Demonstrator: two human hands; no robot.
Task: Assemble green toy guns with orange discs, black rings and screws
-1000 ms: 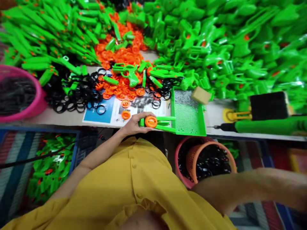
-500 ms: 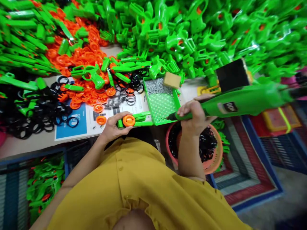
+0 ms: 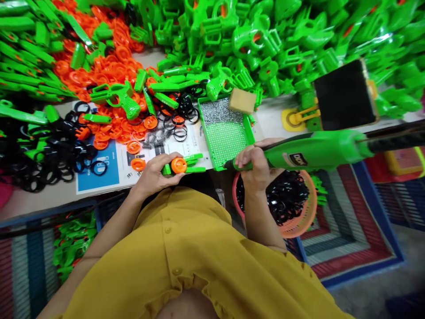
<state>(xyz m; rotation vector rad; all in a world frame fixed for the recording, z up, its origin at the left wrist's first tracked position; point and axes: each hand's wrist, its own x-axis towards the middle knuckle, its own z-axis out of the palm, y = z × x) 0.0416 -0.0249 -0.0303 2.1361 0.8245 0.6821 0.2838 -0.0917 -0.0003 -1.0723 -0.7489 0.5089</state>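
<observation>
My left hand (image 3: 158,172) is closed around a green plastic toy gun part with an orange round disc (image 3: 179,165) on its face. Two green prongs (image 3: 195,169) of that part stick out to the right. In my right hand (image 3: 255,166) is a green electric screwdriver (image 3: 308,150), held level with its tip pointing left. That tip is by the near edge of a green perforated tray (image 3: 226,141). Small metal screws (image 3: 217,110) fill the tray's far end. Whether a screw sits on the tip is too small to tell.
Green toy gun bodies (image 3: 259,40) are heaped at the back. Orange discs (image 3: 109,75) and black rings (image 3: 63,155) lie to the left, with springs (image 3: 159,136) nearer. A tan block (image 3: 242,101) rests on the tray. A black panel (image 3: 345,95) stands at right, above a basket (image 3: 300,226).
The screwdriver has moved left and slightly down, its tip leaving the tray's mesh for the near edge. My left hand still holds the toy gun part. The camera view has shifted a little.
</observation>
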